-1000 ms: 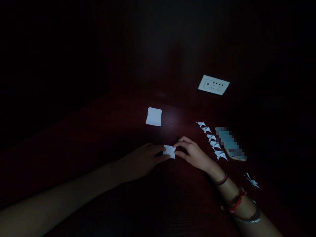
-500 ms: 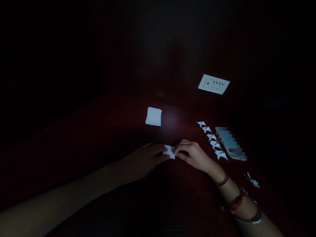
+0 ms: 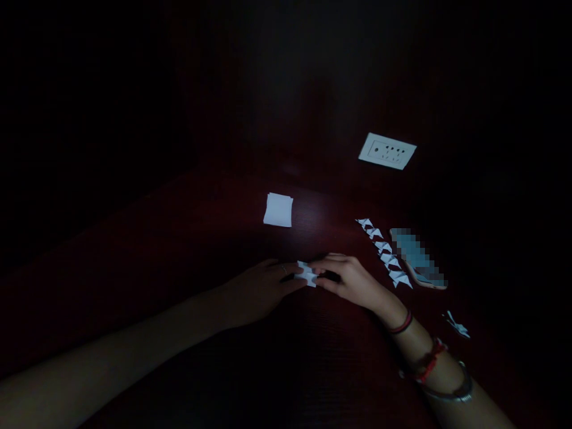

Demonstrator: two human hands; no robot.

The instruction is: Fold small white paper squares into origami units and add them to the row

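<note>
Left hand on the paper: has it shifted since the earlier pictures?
No, not noticeably: against the wall socket, the left hand stays put, its fingers on the small white paper.

On my screen far away, it is very dark, and the edges are almost black. One soft shiny spot glows on the red table (image 3: 309,208), beside the white paper stack (image 3: 277,210), which shows up bright. The right hand (image 3: 348,280) gets more light than the left hand (image 3: 257,295). Big square blocks hide the phone screen (image 3: 414,255). I cannot tell where the light comes from.
</note>
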